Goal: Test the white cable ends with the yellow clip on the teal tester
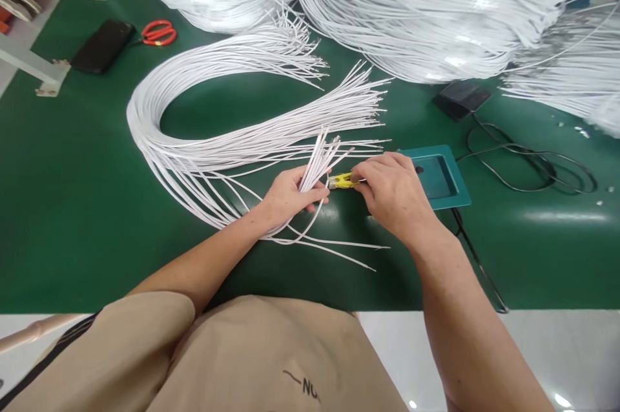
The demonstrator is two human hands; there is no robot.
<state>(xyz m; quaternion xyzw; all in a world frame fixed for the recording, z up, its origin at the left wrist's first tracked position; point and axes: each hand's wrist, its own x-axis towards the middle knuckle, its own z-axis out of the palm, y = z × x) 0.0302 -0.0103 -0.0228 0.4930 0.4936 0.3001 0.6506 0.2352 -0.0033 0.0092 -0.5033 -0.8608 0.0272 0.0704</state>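
My left hand (288, 195) is closed around a small bunch of white wires (317, 160), their ends pointing up and away from me. In my right hand (392, 189) is a small yellow-handled tool with a metal tip (341, 181), perhaps cutters; its kind is partly hidden by my fingers. The tool's tip meets the wires beside my left thumb. A larger curved bundle of white wires (232, 141) lies on the table just beyond my left hand. Two loose wire ends stick out to the right below my hands.
A teal tray (462, 189) sits to the right of my right hand, with black cables (513, 154) and a black block (462, 100) behind it. Large heaps of white wire (397, 18) line the back. Red-handled scissors (159, 33) and a black phone-like object (103, 46) lie at the left.
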